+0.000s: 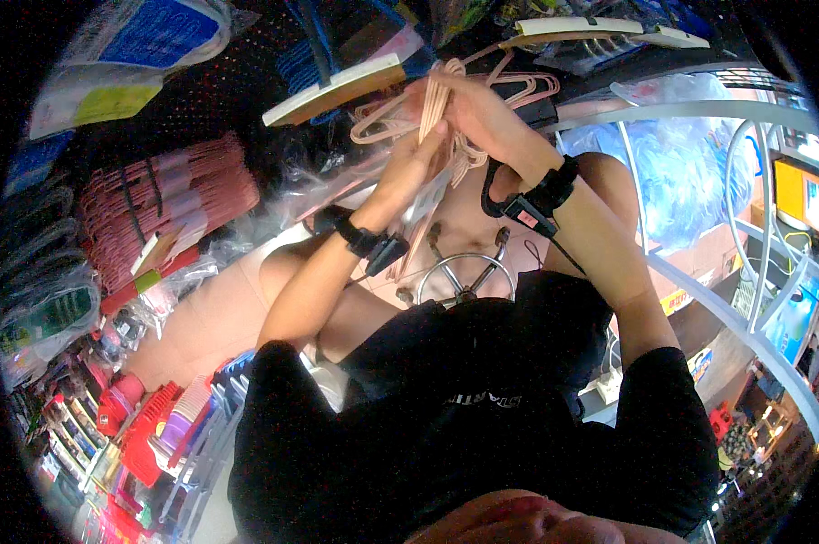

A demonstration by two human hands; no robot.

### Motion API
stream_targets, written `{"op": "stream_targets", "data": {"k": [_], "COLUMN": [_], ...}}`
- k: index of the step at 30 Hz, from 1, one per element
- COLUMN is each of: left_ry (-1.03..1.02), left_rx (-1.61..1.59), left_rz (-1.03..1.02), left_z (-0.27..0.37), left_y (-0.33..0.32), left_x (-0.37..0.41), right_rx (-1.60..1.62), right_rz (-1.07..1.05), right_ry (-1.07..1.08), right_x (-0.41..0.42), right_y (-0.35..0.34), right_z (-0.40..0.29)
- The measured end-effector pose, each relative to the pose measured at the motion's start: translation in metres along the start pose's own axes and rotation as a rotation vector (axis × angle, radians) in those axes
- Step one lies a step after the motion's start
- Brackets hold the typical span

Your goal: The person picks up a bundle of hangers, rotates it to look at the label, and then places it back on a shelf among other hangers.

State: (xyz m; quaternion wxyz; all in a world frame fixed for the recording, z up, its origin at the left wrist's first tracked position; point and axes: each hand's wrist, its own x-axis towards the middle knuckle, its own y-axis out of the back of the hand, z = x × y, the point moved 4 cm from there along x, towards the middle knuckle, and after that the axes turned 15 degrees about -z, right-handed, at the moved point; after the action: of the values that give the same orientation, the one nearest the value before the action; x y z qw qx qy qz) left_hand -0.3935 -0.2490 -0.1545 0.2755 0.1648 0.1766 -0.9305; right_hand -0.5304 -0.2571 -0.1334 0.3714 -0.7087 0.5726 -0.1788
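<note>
A bundle of pale pink hangers (pixel 433 105) is gathered in front of me, seemingly of thin plastic or coated wire. My left hand (pixel 415 151) grips the bundle from below, its thumb lying along the strands. Higher up, my right hand (pixel 474 112) wraps around the same bundle near its top; some of its fingers are hidden behind the strands. Loops of the hangers stick out on both sides of my hands. More pale pink hangers (pixel 535 87) show beyond my right hand, close to the shelf. Crumpled transparent plastic wrap (pixel 300 177) lies left of my hands.
A stack of pink hangers (pixel 171 211) fills the left side. White-edged price rails (pixel 334 88) jut out ahead. Below my hands stands a chrome wheeled stool base (pixel 465 279). A pale metal rack frame (pixel 708 299) and blue plastic-wrapped goods (pixel 674 177) are on the right; red baskets (pixel 147 428) sit lower left.
</note>
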Motion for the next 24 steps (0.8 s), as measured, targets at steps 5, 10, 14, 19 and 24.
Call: {"op": "stream_targets", "data": {"k": [5,10,14,19,24], "left_ry": [-0.014,-0.008,-0.231,-0.591,-0.842], "left_rx": [-0.042,-0.014,0.371,0.573,-0.122], "left_rz": [0.074,0.015,-0.122,-0.270,-0.034], "left_z": [-0.026,-0.011,0.033,0.069,0.092], "left_y": [0.007,0.007,0.001,-0.026,-0.068], "left_x": [-0.003,-0.012,-0.032,-0.104,-0.134], "right_rx": [-0.314,-0.697,-0.595,-0.942,-0.763], "right_rz": [-0.050,0.026,-0.014,0.501,0.266], "right_ry": [-0.204,-0.076,-0.024,0.070,0.170], "right_x": [-0.019,-0.096,-0.169,-0.294,-0.370], "right_y": [-0.016,-0.068,-0.077,-0.118,-0.129], "right_z": [0.001,-0.038,-0.059,-0.060,-0.057]}}
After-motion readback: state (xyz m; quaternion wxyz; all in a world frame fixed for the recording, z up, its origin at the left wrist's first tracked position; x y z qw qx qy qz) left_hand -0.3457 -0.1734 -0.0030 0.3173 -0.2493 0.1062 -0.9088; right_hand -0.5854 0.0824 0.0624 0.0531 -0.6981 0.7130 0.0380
